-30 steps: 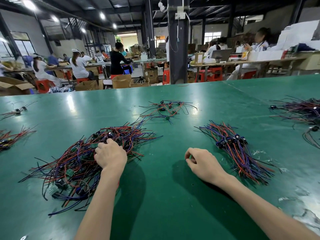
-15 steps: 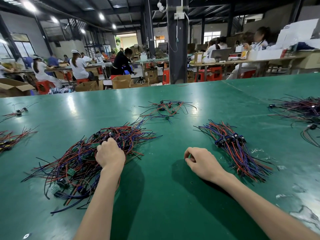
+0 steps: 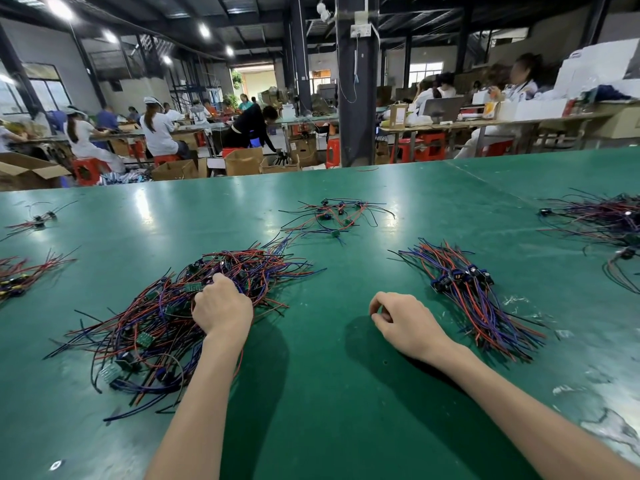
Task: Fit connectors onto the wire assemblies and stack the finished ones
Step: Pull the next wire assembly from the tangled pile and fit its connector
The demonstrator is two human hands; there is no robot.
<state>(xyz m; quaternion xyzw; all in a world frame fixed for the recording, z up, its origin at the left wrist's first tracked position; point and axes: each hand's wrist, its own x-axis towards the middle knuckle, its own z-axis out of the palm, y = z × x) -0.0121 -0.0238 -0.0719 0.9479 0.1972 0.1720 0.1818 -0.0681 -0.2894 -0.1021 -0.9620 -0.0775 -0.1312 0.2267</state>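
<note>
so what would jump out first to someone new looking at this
The big tangled pile of red, blue and purple wires left of centre on the green table, with the left hand on top of it. Right of it lies a neater stack with dark connectors bunched together, and the right hand rests curled on the table between the two.

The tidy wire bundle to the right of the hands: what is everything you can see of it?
The tidy wire bundle is a sheaf of thin red, blue and purple insulated wires laid roughly parallel. It runs from far left to near right on the green table. Small dark connectors, plastic by the look, cluster across its far half, and the near ends fan out loose. It lies flat. The right hand rests to its left, apart from it, so only the table touches it.
</note>
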